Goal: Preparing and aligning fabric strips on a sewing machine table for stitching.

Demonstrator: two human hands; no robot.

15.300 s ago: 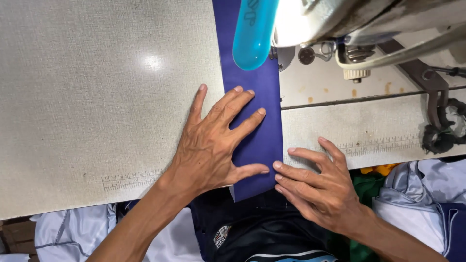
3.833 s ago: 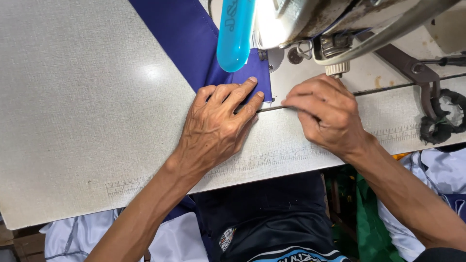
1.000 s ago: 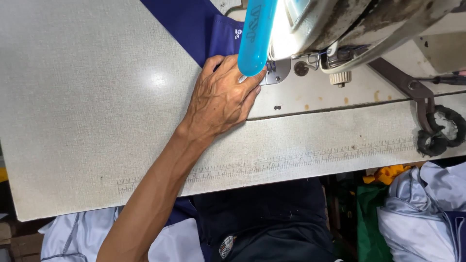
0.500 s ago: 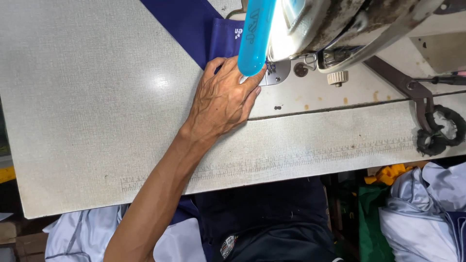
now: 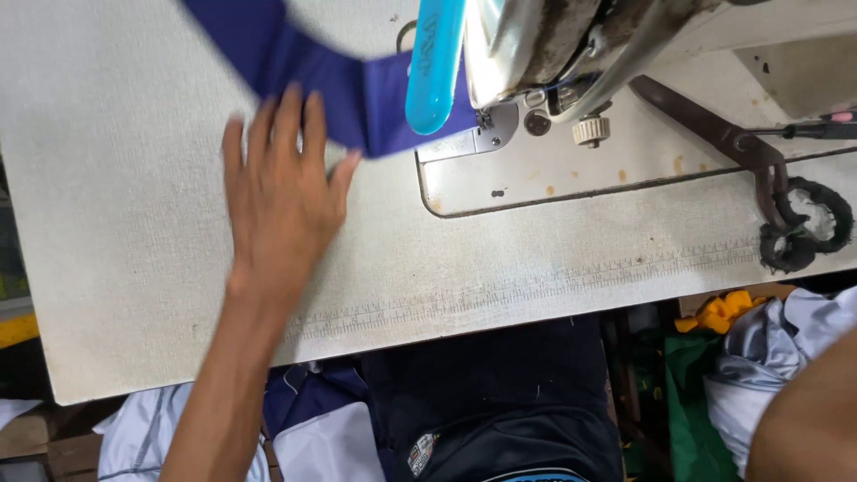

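Note:
My left hand (image 5: 281, 192) lies flat on the pale sewing table (image 5: 107, 232), blurred, fingers spread, its fingertips touching the near edge of a blue fabric strip (image 5: 295, 62). The strip runs from the upper left toward the sewing machine's presser foot and needle plate (image 5: 473, 138). A turquoise lamp tube (image 5: 435, 58) hangs beside the machine head (image 5: 553, 45). Only my right forearm (image 5: 803, 411) shows at the lower right corner; the right hand itself is out of view.
Dark scissors (image 5: 759, 170) with wrapped handles lie at the right on the table. Below the table's front edge are dark clothing (image 5: 491, 411), white-grey garments (image 5: 768, 348), a green cloth (image 5: 692, 411) and a yellow object (image 5: 723, 311).
My left hand has slid left, away from the presser foot, and spread flat. The blue strip has shifted left with it, with a bend where it turns toward the needle.

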